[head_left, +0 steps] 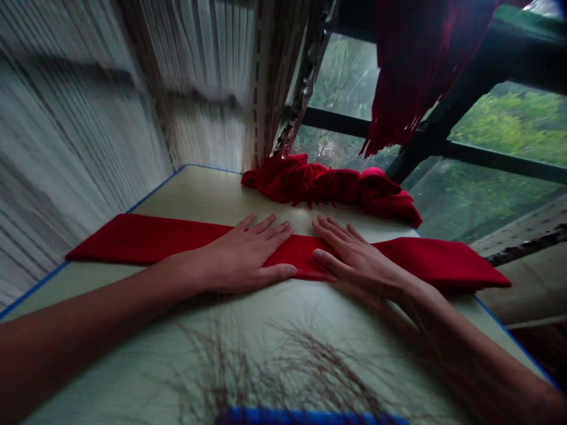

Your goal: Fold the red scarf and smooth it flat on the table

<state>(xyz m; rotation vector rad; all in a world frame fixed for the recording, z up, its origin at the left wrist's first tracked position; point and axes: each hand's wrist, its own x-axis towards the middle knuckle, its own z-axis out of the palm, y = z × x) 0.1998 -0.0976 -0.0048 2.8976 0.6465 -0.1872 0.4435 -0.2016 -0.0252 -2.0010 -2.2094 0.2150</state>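
Note:
A red scarf (pixel 146 239), folded into a long flat strip, lies across the table from the left edge to past the right edge. My left hand (pixel 241 257) rests flat on its middle, fingers stretched out and thumb pointing right. Close by on the right, my right hand (pixel 349 251) also lies on the strip with its fingers extended and slightly apart. A short stretch of red cloth shows between the two hands. Neither hand grips anything. Beyond them, a crumpled red scarf (pixel 328 183) with a fringe lies along the back of the table.
The pale table (pixel 186 336) has blue edging. White and brown curtains (pixel 199 71) stand along its left side. Another fringed red scarf (pixel 411 71) hangs before the window (pixel 345 77) at the back right. Strands of hair cross the lower view.

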